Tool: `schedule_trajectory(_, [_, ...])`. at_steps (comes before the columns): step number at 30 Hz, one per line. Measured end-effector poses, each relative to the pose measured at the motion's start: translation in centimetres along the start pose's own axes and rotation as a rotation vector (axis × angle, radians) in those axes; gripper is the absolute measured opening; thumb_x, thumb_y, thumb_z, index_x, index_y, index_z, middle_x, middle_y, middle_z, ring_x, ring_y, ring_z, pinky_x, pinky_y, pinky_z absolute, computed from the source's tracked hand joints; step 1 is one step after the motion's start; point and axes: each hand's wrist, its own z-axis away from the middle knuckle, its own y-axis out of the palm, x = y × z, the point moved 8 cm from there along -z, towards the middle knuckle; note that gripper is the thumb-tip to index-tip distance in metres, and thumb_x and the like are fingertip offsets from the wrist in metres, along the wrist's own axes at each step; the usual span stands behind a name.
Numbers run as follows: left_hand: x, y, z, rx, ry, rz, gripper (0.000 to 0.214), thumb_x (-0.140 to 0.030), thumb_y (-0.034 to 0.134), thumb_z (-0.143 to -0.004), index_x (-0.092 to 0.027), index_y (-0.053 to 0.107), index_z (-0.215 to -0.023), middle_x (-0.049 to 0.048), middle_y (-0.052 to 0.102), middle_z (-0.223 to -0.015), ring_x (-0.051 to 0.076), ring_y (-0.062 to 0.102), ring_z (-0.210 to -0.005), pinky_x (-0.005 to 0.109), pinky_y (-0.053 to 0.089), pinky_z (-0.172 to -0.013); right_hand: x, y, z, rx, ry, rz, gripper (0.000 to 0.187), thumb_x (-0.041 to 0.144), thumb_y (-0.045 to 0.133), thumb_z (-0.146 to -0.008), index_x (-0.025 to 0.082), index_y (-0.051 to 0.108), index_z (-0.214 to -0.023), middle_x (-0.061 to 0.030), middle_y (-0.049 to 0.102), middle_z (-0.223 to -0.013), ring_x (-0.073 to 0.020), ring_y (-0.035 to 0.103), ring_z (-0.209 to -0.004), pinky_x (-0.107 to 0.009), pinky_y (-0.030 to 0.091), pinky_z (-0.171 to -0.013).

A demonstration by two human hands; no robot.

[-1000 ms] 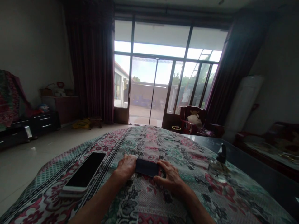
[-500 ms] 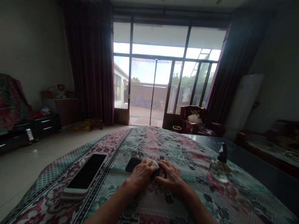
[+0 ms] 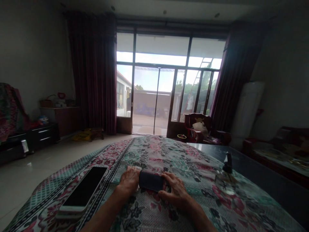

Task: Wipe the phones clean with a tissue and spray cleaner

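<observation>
A dark, flat phone [image 3: 151, 181] lies crosswise on the flowered tablecloth [image 3: 154, 211]. My right hand [image 3: 175, 190] grips its right end between thumb and fingers. At the phone's left end is my left hand [image 3: 129, 179], closed over a crumpled white wipe [image 3: 138, 168]; most of the wipe is hidden beneath the fingers. To the left rests a large white phone [image 3: 84, 187] with a black screen, on top of another pale flat thing. A clear bottle with a black spray head [image 3: 227, 177] stands on the right.
A dark table surface [image 3: 256, 174] borders the cloth on the right. Farther off are a wooden armchair [image 3: 196, 125] with a cushion, a small stool [image 3: 97, 133] and a low black cabinet [image 3: 44, 131]. Glass doors with dark curtains [image 3: 96, 80] face me.
My left hand has slid left along the dark phone with the wipe, uncovering its middle. The right hand still holds the right end. The whole view has tilted slightly upward.
</observation>
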Motion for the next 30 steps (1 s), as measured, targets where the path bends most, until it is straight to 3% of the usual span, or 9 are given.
schedule_trajectory(3, [-1.3,0.4,0.9,0.006,-0.020,-0.032,0.041,-0.005,0.035,-0.082,-0.014,0.060,-0.114,0.0159,0.060,-0.118,0.031,0.048,-0.117,0.041,0.032,-0.101,0.0,-0.1,0.1,0.008,0.013,-0.009,0.073,0.047,0.064,-0.067,0.019,0.048,-0.133,-0.0107,0.044,-0.140,-0.0310,0.035,-0.130,-0.042,0.024,-0.108])
schedule_trajectory(6, [-4.4,0.6,1.6,0.076,0.056,-0.042,0.042,-0.007,0.034,-0.085,-0.014,0.058,-0.119,0.0159,0.057,-0.124,0.030,0.045,-0.122,0.042,0.029,-0.106,0.1,-0.1,0.1,-0.002,0.020,-0.007,0.072,0.044,0.065,-0.067,0.017,0.050,-0.132,-0.0116,0.044,-0.140,-0.0304,0.036,-0.130,-0.042,0.023,-0.108])
schedule_trajectory(8, [-6.5,-0.1,1.9,0.076,0.104,-0.030,0.040,-0.010,0.036,-0.086,-0.011,0.057,-0.120,0.0177,0.055,-0.127,0.030,0.045,-0.122,0.041,0.035,-0.102,0.1,0.0,0.0,-0.015,0.009,-0.005,0.070,0.042,0.065,-0.066,0.018,0.050,-0.131,-0.0114,0.045,-0.140,-0.0297,0.036,-0.130,-0.042,0.023,-0.108])
schedule_trajectory(10, [-8.3,-0.1,1.9,0.129,0.167,-0.004,0.035,-0.016,0.045,-0.083,-0.011,0.061,-0.114,0.0175,0.060,-0.117,0.031,0.052,-0.111,0.039,0.043,-0.092,0.1,0.0,0.0,-0.029,-0.004,-0.009,0.067,0.041,0.064,-0.067,0.019,0.051,-0.129,-0.0105,0.046,-0.138,-0.0289,0.037,-0.130,-0.041,0.024,-0.108])
schedule_trajectory(13, [-10.1,-0.6,1.9,0.070,0.348,0.067,0.033,-0.023,0.049,-0.084,-0.020,0.061,-0.115,0.0111,0.060,-0.118,0.028,0.051,-0.107,0.035,0.045,-0.088,0.1,0.0,0.0,-0.043,-0.014,-0.014,0.064,0.041,0.063,-0.067,0.020,0.053,-0.127,-0.0097,0.048,-0.136,-0.0287,0.039,-0.128,-0.041,0.025,-0.107])
schedule_trajectory(16, [-9.4,-0.3,1.7,0.037,0.435,0.117,0.027,-0.029,0.047,-0.088,-0.027,0.065,-0.108,0.0054,0.061,-0.118,0.025,0.053,-0.102,0.034,0.042,-0.091,0.1,0.0,0.1,-0.032,-0.014,-0.012,0.066,0.041,0.064,-0.066,0.021,0.053,-0.128,-0.0095,0.047,-0.137,-0.0295,0.039,-0.128,-0.042,0.025,-0.107])
schedule_trajectory(19, [-7.6,-0.2,1.1,0.038,0.426,0.153,0.031,-0.024,0.046,-0.087,-0.031,0.066,-0.111,0.0027,0.063,-0.116,0.022,0.053,-0.100,0.033,0.040,-0.093,0.2,-0.1,0.2,-0.017,-0.021,-0.027,0.066,0.039,0.064,-0.066,0.023,0.052,-0.129,-0.0083,0.046,-0.138,-0.0290,0.037,-0.129,-0.041,0.025,-0.107])
schedule_trajectory(26, [-2.2,-0.9,-0.2,-0.041,0.160,0.087,0.043,-0.008,0.041,-0.080,-0.028,0.068,-0.107,0.0015,0.065,-0.113,0.021,0.055,-0.097,0.032,0.039,-0.091,0.3,-0.3,0.3,-0.024,-0.014,-0.037,0.067,0.039,0.065,-0.066,0.020,0.052,-0.129,-0.0083,0.047,-0.138,-0.0279,0.038,-0.128,-0.039,0.024,-0.107])
schedule_trajectory(30, [-0.8,-0.7,-0.2,-0.085,0.037,0.010,0.043,-0.006,0.038,-0.081,-0.023,0.066,-0.109,0.0055,0.065,-0.110,0.024,0.054,-0.099,0.034,0.039,-0.090,0.1,-0.2,0.2,-0.022,-0.013,-0.037,0.068,0.039,0.065,-0.066,0.020,0.051,-0.129,-0.0085,0.047,-0.137,-0.0279,0.038,-0.128,-0.038,0.024,-0.107])
